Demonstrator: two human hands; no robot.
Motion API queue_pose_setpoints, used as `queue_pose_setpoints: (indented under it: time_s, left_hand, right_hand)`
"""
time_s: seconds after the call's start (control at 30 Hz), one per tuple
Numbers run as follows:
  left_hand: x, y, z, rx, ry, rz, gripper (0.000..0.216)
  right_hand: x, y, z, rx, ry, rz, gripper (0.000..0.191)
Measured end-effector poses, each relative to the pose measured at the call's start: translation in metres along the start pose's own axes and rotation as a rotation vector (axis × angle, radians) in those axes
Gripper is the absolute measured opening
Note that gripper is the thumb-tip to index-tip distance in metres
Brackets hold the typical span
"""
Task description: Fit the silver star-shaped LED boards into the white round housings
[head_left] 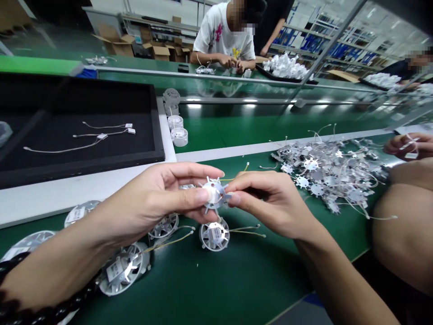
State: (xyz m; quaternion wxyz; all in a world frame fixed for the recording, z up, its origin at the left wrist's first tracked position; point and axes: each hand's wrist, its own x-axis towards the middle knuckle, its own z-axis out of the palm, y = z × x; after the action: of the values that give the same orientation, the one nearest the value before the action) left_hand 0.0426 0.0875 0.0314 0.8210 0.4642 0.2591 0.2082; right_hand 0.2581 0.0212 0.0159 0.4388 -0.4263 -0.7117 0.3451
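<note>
Between my two hands is a silvery star-shaped metal plate (214,197) with thin prongs round its edge and a thin wire. My left hand (169,192) pinches its left side between thumb and fingers. At the right edge, the thumb and forefinger of my right hand (267,198) close on one prong. Just below lies a round white fan-like housing (215,235) with a label and two wires. More such housings lie under my left forearm, among them a labelled housing (123,270), partly covered by the arm.
A pile of metal plates with wires (324,169) lies to the right, beside another person's hand (411,146). At left, a black tray (77,104) holds several wired pieces. White ring parts (179,136) line its edge. Across the bench, a person (225,40) works near a white heap (286,67).
</note>
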Motion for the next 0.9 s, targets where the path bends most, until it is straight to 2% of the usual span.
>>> queue_pose_setpoints:
  time_s: [0.1,0.23,0.33,0.47,0.6,0.7,0.77,0.9]
  left_hand:
    - [0.001,-0.001,-0.001,-0.025,0.03,0.001,0.02]
    - [0.004,-0.005,-0.002,0.006,0.1,0.013,0.022]
    - [0.007,-0.007,-0.003,0.108,0.169,0.051,0.024]
    - [0.01,-0.007,-0.003,0.277,0.266,0.094,0.042]
    - [0.01,-0.009,-0.008,0.623,0.295,0.154,0.055]
    - [0.012,-0.015,-0.018,1.078,0.246,0.322,0.053]
    - [0.014,-0.019,-0.026,1.304,0.186,0.403,0.049]
    - [0.018,-0.024,-0.035,1.455,0.113,0.38,0.048]
  right_hand:
    - [0.001,0.0,0.001,0.0,0.026,0.024,0.009]
    - [0.004,0.003,0.001,0.082,0.011,0.185,0.016]
    - [0.007,0.007,0.0,0.175,-0.028,0.299,0.024]
    - [0.012,0.013,0.001,0.165,0.034,0.374,0.031]
    - [0.017,0.023,0.001,0.118,0.076,0.42,0.036]
    - [0.02,0.034,-0.001,0.09,0.121,0.455,0.041]
    - [0.022,0.041,-0.002,0.088,0.106,0.49,0.043]
    - [0.025,0.052,-0.001,0.089,0.024,0.556,0.042]
